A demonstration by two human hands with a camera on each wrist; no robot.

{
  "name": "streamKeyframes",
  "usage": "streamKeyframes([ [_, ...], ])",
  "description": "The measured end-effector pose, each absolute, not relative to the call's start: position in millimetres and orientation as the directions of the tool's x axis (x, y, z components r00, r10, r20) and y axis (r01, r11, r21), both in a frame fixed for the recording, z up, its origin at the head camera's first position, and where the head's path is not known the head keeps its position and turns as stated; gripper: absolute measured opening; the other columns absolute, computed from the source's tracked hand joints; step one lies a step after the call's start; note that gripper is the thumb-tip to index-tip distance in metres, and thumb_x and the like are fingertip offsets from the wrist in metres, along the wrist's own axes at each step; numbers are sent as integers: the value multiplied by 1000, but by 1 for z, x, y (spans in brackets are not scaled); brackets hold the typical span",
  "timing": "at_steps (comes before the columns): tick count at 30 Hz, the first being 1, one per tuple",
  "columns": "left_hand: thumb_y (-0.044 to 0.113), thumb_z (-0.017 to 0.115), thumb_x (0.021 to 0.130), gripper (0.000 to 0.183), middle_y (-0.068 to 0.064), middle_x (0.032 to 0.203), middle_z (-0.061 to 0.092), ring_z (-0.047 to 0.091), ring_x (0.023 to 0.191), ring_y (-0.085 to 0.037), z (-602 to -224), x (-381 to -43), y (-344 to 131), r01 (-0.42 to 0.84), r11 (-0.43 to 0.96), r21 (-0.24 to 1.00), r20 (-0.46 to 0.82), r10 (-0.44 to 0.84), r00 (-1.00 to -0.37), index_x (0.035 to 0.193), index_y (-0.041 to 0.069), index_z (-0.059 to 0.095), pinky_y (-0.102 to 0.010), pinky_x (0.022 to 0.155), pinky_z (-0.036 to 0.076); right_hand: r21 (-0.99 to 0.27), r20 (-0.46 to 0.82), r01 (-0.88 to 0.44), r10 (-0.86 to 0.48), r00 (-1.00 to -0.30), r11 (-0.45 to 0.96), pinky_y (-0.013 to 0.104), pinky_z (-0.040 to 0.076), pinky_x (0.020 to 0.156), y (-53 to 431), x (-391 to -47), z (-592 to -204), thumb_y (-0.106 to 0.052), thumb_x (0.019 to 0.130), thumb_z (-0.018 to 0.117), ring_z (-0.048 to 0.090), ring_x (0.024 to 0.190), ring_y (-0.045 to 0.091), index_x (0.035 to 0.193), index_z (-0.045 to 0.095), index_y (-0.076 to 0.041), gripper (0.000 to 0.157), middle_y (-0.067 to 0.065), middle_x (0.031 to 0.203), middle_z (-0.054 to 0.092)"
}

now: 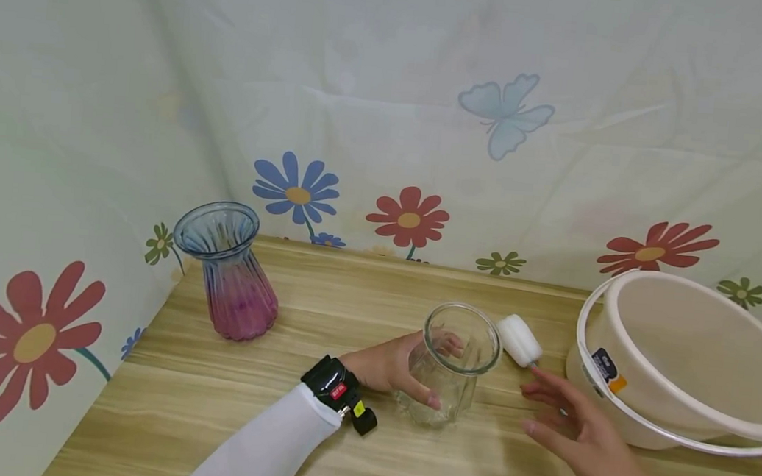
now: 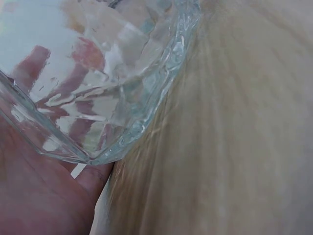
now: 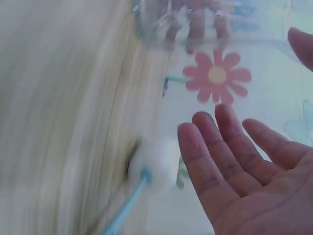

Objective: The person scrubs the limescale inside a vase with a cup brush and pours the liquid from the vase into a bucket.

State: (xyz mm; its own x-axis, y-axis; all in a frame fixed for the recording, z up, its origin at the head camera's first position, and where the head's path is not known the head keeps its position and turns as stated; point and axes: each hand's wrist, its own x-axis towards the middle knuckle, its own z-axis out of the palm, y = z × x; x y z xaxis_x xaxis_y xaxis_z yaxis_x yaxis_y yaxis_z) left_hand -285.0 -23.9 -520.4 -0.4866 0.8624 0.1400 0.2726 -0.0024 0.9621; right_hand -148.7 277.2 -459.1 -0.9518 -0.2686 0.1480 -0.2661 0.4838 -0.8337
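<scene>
My left hand (image 1: pixel 388 364) grips a clear glass vase (image 1: pixel 459 391) at the middle of the table, thumb on its near side and fingers around the far side. In the left wrist view the faceted bottom of this vase (image 2: pixel 132 107) is tilted up, and the fingers show through the glass. My right hand (image 1: pixel 586 440) is held with fingers extended beside a sponge brush with a white head (image 1: pixel 520 341). The right wrist view shows the brush's light blue handle (image 3: pixel 124 208) apart from the right palm, which holds nothing.
A ribbed blue-to-pink glass vase (image 1: pixel 240 294) stands at the back left. On the right is a cream bucket (image 1: pixel 591 363) with its handle lowered over the near side. A flower-printed sheet (image 1: pixel 363 119) hangs behind and left of the wooden table (image 1: pixel 324 286).
</scene>
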Motion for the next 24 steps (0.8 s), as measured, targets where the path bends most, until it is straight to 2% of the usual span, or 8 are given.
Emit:
streamKeyframes([
  [4,9,84,85,83,2,154,46,41,146,-8,-521,-286,-24,267,-16,964,147,867,-477,152,20,37,-30,124,31,-867,136,-279,-345,-929,413,19,53,99,258,-162,-452,-3,97,70,54,129,-5,158,37,-10,71,10,146,57],
  [5,10,84,85,83,3,154,46,41,146,-8,-522,-286,-24,266,-18,964,147,867,-475,152,21,37,-30,124,31,-877,116,-265,-358,-927,402,20,52,101,253,-165,-450,-4,97,70,53,131,-3,159,35,-10,72,15,149,54],
  [7,14,85,85,82,4,154,46,41,146,-8,-522,-286,-24,263,-17,965,145,868,-474,152,22,37,-31,124,31,-896,72,-230,-387,-919,380,27,53,104,244,-171,-446,-8,97,71,52,140,12,161,31,-10,75,21,156,46],
  [9,20,86,85,84,7,154,46,41,145,-7,-522,-286,-24,265,-6,964,137,869,-475,152,26,36,-31,124,31,-904,31,-201,-411,-911,376,35,51,109,236,-177,-443,-12,98,71,46,146,25,163,28,-14,77,19,163,38],
  [11,24,86,85,86,9,154,46,40,146,-7,-522,-286,-25,270,6,963,128,870,-476,153,29,35,-32,125,30,-905,18,-197,-428,-903,377,33,48,111,228,-184,-442,-15,99,71,41,149,31,164,27,-20,78,14,166,35],
  [16,34,87,84,90,15,155,44,37,148,-5,-521,-287,-25,288,37,957,110,871,-478,155,38,32,-37,128,23,-905,99,-280,-483,-870,319,19,39,112,212,-201,-445,-13,98,71,40,151,23,163,28,-25,78,8,164,40],
  [22,38,86,84,86,12,153,48,39,146,-6,-523,-289,-26,265,2,964,124,881,-457,153,36,36,-37,127,21,-922,120,-287,-513,-850,261,48,42,115,196,-212,-451,-13,97,72,46,144,37,156,39,-21,68,4,153,50],
  [24,35,86,85,84,9,152,50,41,144,-8,-523,-289,-26,241,-24,970,132,887,-443,153,34,37,-34,126,23,-925,128,-290,-515,-848,247,52,43,114,193,-215,-454,-12,97,72,48,141,38,150,43,-20,62,3,146,54],
])
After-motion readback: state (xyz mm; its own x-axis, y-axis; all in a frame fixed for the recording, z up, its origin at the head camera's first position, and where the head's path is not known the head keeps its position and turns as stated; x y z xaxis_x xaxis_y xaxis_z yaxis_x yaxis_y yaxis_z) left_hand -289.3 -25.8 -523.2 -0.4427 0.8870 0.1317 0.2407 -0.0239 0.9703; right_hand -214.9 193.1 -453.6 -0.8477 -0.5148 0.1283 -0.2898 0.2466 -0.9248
